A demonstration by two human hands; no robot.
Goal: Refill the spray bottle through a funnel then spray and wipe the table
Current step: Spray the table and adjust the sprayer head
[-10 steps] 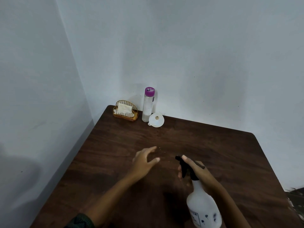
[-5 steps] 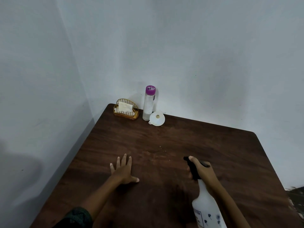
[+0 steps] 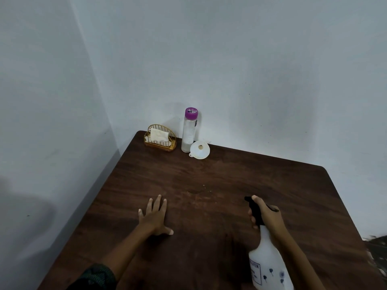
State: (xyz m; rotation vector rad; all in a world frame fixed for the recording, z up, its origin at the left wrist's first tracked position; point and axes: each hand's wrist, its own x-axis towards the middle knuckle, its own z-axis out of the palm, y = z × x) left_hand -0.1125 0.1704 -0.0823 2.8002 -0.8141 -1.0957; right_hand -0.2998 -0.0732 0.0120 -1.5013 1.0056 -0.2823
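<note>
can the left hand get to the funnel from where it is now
Probably yes. The left hand lies flat and empty on the table, and only bare wood lies between it and the funnel at the far edge beside the purple-capped bottle. It would take a long forward stretch.

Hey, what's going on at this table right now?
A person stands at a dark wooden table. Their right hand grips the black trigger head of a white spray bottle, nozzle pointing out over the tabletop. Their left hand lies flat and empty on the wood. At the far corner stand a clear bottle with a purple cap, a white funnel beside it, and a gold wire holder with a white cloth or napkin.
</note>
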